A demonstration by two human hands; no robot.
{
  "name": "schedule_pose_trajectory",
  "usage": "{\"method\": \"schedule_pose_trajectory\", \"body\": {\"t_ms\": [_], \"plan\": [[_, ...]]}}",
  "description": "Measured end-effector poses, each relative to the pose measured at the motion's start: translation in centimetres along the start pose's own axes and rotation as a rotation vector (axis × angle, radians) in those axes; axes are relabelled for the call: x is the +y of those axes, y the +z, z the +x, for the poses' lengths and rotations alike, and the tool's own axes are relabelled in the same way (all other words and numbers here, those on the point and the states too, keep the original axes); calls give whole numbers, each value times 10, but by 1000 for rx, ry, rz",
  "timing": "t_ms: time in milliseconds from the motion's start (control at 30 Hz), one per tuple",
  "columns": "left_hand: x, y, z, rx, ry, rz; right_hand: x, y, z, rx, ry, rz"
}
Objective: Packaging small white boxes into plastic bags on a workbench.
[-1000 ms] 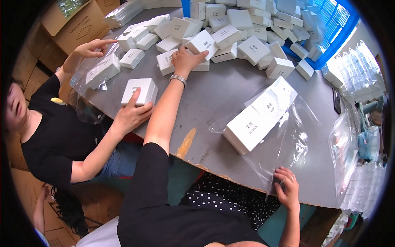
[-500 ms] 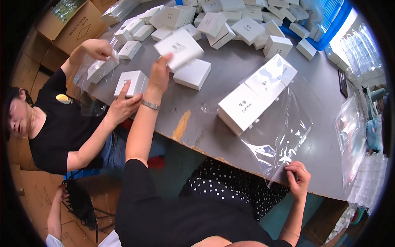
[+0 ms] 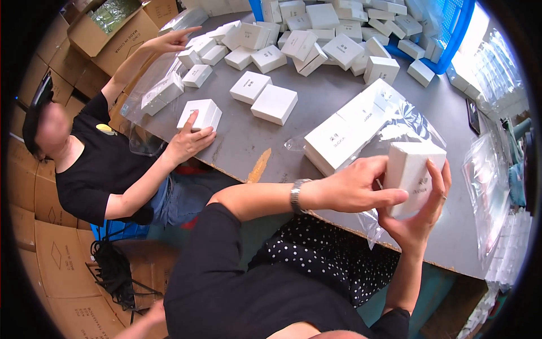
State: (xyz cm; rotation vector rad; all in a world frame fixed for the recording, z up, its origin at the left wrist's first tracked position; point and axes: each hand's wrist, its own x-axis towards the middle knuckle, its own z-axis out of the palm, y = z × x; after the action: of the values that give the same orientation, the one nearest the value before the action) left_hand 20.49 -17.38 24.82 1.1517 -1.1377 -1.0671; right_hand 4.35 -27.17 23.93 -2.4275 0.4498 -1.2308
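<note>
A small white box [image 3: 411, 175] is held above the near right of the table between my two hands. My left hand [image 3: 351, 186], with a metal band at the wrist, grips it from the left side, and some of those fingers are hidden behind it. Around its right side and lower edge curl the fingers and thumb of my right hand [image 3: 415, 223]. Just behind my hands lies a row of white boxes [image 3: 344, 135] side by side, partly within a clear plastic bag [image 3: 403, 121]. Two more white boxes [image 3: 274, 105] rest mid-table.
At the left, a co-worker's hand [image 3: 191, 141] rests on a white box [image 3: 204, 112], while the other arm reaches toward the back. Many white boxes [image 3: 322, 17] are heaped by a blue crate [image 3: 451, 39]. A phone [image 3: 472, 116] and plastic bags [image 3: 483, 186] lie at right.
My left hand has carried the box rightward from mid-table to my right hand, which has risen from the bag's edge and closed on it. The co-worker's far hand has moved back and right.
</note>
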Motion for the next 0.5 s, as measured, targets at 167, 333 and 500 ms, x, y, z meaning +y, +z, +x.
{"method": "schedule_pose_trajectory", "body": {"t_ms": [167,333,500], "plan": [[-22,-117,-2,564,524,1210,54,-40,-39,-31,136,-187],[-84,-225,-27,824,-166,1597,91,-58,-98,-314,351,-530],[-82,-236,-40,833,-49,1361,92,-56,-104,-157,481,-271]]}}
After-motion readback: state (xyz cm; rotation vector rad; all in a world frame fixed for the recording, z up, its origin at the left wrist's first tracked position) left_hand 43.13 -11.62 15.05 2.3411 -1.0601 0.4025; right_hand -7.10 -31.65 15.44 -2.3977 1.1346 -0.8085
